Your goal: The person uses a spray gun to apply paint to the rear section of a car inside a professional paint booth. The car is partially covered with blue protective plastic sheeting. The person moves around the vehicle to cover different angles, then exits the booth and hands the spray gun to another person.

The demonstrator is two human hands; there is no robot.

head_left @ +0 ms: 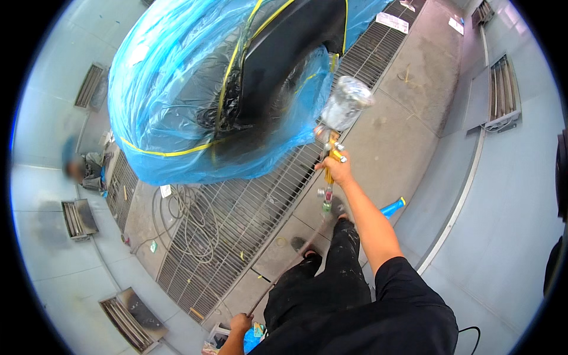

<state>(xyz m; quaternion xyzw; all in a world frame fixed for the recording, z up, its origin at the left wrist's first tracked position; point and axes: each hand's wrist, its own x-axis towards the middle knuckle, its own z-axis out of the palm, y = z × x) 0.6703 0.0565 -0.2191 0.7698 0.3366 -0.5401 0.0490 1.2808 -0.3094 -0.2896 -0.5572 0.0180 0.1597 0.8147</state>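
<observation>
My right hand [336, 168] is wrapped round the handle of a yellow spray gun [332, 145], which has a cloudy paint cup [347, 103] on top. The gun is held beside a black car fender panel [269, 65], apart from it. Blue plastic sheeting [171, 53] edged with yellow tape surrounds the panel and covers the rest of the car. Low at my left side, my left hand [241, 323] is closed round a thin air hose [272, 287], which runs up toward the bottom of the gun.
Metal floor grating [228, 236] runs under the car, with a coiled hose [192, 222] lying on it. Vents [503, 89] line the pale booth walls. A blue tube-like object [393, 207] is near the right wall. Another person [89, 170] is low down by the left wall.
</observation>
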